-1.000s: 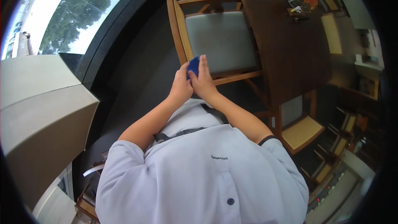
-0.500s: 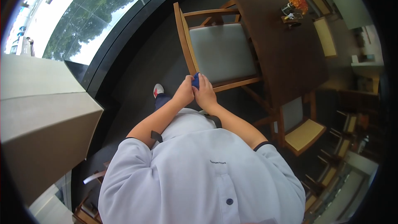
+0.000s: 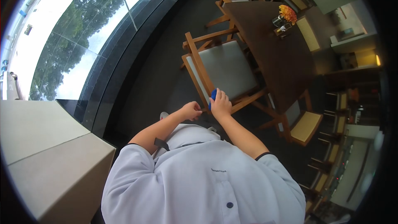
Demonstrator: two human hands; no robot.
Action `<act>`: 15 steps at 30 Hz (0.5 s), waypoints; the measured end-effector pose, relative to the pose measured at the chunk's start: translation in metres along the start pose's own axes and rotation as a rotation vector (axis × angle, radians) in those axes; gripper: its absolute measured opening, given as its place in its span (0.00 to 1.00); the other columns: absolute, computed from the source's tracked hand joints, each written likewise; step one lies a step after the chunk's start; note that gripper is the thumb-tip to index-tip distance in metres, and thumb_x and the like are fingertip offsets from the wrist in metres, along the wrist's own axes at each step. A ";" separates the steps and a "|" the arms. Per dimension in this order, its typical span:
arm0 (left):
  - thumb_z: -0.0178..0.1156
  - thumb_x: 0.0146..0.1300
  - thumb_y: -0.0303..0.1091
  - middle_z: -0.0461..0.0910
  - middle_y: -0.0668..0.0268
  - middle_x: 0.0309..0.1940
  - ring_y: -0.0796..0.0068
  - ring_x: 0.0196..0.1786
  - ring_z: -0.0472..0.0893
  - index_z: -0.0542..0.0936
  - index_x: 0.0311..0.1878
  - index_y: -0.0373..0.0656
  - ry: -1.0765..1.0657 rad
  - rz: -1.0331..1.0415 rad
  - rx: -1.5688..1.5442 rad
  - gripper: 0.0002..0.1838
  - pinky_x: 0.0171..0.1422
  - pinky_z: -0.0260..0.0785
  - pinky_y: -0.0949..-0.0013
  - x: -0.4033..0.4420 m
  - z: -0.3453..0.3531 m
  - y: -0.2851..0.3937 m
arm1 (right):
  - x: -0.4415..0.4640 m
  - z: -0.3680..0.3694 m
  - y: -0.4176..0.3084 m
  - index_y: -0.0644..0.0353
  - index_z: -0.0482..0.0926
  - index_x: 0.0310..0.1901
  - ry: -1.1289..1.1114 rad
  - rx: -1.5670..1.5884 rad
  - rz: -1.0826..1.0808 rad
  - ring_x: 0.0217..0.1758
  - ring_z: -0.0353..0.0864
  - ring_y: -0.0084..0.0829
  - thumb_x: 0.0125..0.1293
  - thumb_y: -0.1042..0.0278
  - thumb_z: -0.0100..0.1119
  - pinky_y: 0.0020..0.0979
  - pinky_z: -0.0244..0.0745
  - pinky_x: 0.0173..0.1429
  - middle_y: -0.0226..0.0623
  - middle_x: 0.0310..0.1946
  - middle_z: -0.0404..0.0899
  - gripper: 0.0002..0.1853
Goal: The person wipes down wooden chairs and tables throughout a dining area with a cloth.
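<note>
Right hand grasping blue cloth at chair, left hand apart, grip loose, half-curled

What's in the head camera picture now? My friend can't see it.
A person's right hand holds a blue thing at a wooden chair, the left hand close by. A dark table with orange flowers stands beside the chair; a window is upper left.

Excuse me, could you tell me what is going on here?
A person's right hand holds a blue item, perhaps a cloth, at the near end of the backrest of a wooden chair. The left hand is beside it, loosely curled, seemingly empty. The chair stands by a dark table with orange flowers on it.
</note>
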State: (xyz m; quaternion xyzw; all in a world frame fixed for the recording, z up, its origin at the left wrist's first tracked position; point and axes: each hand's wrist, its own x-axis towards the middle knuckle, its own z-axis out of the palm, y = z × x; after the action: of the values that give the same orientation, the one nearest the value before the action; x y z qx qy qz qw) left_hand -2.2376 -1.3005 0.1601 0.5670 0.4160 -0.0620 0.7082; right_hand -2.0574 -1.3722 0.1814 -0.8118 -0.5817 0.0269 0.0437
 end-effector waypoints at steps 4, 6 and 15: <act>0.58 0.72 0.37 0.86 0.64 0.38 0.74 0.37 0.85 0.79 0.51 0.40 -0.099 -0.056 0.038 0.12 0.33 0.77 0.69 -0.003 -0.030 -0.030 | 0.014 0.000 -0.014 0.59 0.67 0.66 0.002 -0.042 0.045 0.59 0.78 0.45 0.66 0.49 0.62 0.46 0.79 0.54 0.43 0.58 0.75 0.33; 0.56 0.73 0.38 0.86 0.64 0.39 0.75 0.36 0.84 0.80 0.51 0.40 -0.122 -0.102 -0.010 0.13 0.34 0.76 0.70 -0.009 -0.041 -0.043 | 0.007 -0.005 -0.012 0.59 0.67 0.66 0.059 0.028 0.026 0.60 0.77 0.46 0.65 0.48 0.63 0.47 0.79 0.55 0.43 0.58 0.75 0.34; 0.58 0.72 0.38 0.86 0.64 0.39 0.76 0.34 0.83 0.80 0.51 0.39 0.052 -0.162 -0.022 0.13 0.34 0.75 0.69 -0.037 -0.096 -0.081 | 0.008 -0.001 -0.015 0.59 0.68 0.65 -0.024 -0.037 0.097 0.58 0.78 0.46 0.65 0.49 0.64 0.47 0.79 0.53 0.42 0.57 0.76 0.32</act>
State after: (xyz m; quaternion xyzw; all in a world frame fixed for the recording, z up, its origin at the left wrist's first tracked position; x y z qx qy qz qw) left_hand -2.3565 -1.2614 0.1222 0.5251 0.4794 -0.0999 0.6961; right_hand -2.0691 -1.3600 0.1844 -0.8392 -0.5427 0.0277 0.0203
